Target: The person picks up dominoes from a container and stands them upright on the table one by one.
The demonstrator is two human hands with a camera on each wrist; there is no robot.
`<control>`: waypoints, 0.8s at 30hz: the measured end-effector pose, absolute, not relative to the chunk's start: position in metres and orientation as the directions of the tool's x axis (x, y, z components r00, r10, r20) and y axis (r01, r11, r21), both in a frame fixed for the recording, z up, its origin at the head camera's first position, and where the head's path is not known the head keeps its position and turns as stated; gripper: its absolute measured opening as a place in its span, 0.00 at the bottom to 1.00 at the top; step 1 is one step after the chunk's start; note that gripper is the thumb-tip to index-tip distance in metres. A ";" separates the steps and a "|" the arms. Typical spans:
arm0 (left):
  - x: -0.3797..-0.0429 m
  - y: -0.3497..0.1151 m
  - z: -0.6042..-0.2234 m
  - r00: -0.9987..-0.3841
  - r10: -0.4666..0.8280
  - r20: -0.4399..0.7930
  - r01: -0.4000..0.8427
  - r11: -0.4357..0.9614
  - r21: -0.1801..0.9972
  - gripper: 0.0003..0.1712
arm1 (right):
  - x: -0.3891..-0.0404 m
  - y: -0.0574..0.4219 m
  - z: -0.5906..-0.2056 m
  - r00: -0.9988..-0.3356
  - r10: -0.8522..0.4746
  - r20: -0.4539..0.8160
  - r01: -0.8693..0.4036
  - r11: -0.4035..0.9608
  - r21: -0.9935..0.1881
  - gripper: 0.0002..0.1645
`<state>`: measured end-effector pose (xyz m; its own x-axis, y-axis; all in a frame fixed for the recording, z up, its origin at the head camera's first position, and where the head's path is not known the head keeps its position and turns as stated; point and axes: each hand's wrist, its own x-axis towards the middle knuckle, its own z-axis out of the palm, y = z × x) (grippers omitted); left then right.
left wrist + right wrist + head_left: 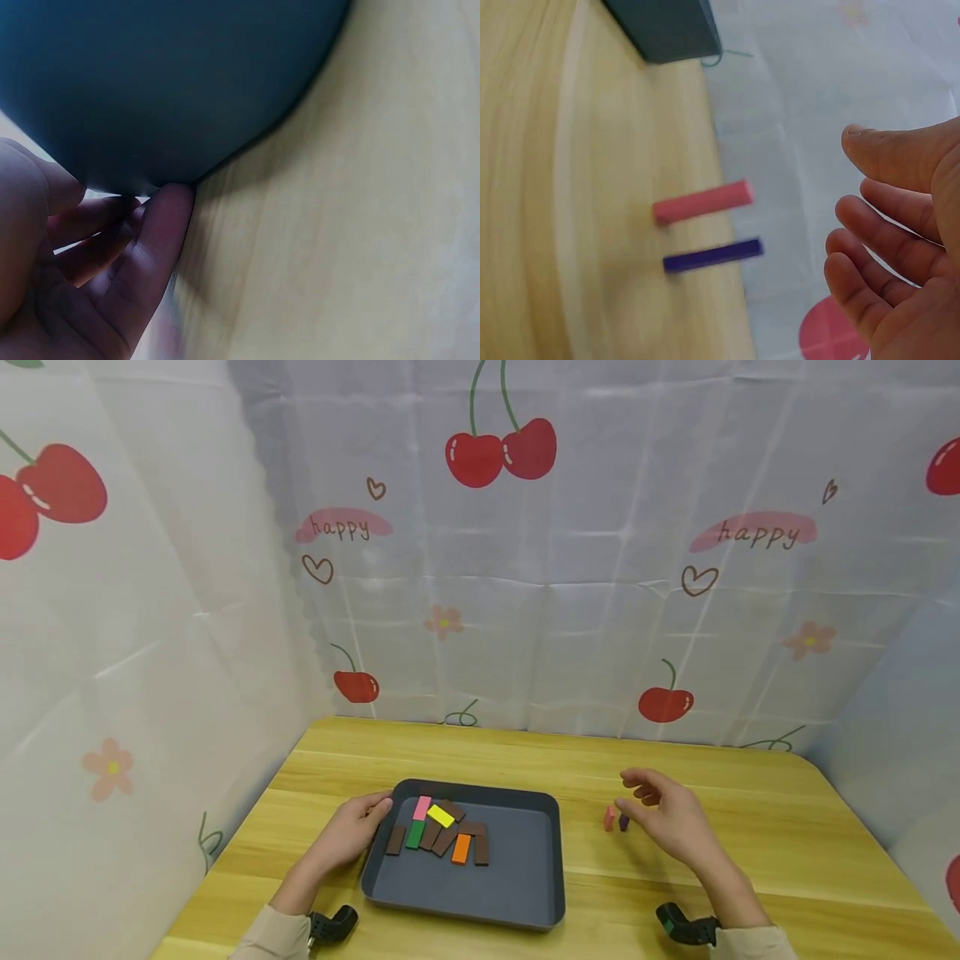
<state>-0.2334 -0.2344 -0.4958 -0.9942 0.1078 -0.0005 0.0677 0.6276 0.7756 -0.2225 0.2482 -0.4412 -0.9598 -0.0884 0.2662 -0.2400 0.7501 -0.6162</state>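
A dark grey rectangular tray (517,877) lies on the table, with several flat domino-like blocks in its left half. Most of these are brown, such as one brown block (482,850); others are a pink block (422,807), a green block (416,834), a yellow block (441,816) and an orange block (461,849). My left hand (357,827) holds the tray's left side, thumb at the rim and fingers against the outer wall. Right of the tray, a pink domino (703,202) and a purple domino (714,256) stand upright. Beside them my right hand (667,814) hovers, fingers loosely bent, holding nothing.
The wooden table (787,860) extends on both sides of the tray. Behind and beside it hangs a white cloth (540,635) printed with cherries, hearts and flowers. Each wrist wears a black strap device, one being the right wrist device (686,927).
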 end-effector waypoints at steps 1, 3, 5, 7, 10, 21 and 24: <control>-0.233 -0.235 -0.496 -0.994 0.109 0.000 0.069 0.627 0.776 0.27 | -0.222 0.246 -0.439 -0.961 -0.091 0.261 -0.239 0.751 -0.616 0.25; -0.234 -0.234 -0.496 -0.994 0.111 0.001 0.071 0.625 0.777 0.27 | -0.223 0.240 -0.435 -0.963 -0.102 0.250 -0.240 0.748 -0.619 0.25; -0.234 -0.235 -0.496 -0.994 0.111 0.001 0.070 0.625 0.777 0.27 | -0.223 0.233 -0.432 -0.965 -0.115 0.234 -0.241 0.734 -0.635 0.26; -0.235 -0.235 -0.497 -0.994 0.110 -0.001 0.068 0.625 0.778 0.27 | -0.224 0.226 -0.430 -0.967 -0.127 0.222 -0.244 0.716 -0.654 0.26; -0.235 -0.235 -0.497 -0.994 0.109 0.000 0.068 0.626 0.777 0.27 | -0.226 0.215 -0.429 -0.971 -0.143 0.191 -0.237 0.675 -0.698 0.25; -0.233 -0.235 -0.495 -0.992 0.125 -0.001 0.078 0.627 0.775 0.26 | -0.237 0.182 -0.429 -0.958 -0.195 0.211 -0.287 0.646 -0.707 0.23; -0.233 -0.235 -0.495 -0.992 0.127 0.000 0.080 0.625 0.777 0.27 | -0.238 0.172 -0.427 -0.957 -0.209 0.203 -0.290 0.620 -0.729 0.24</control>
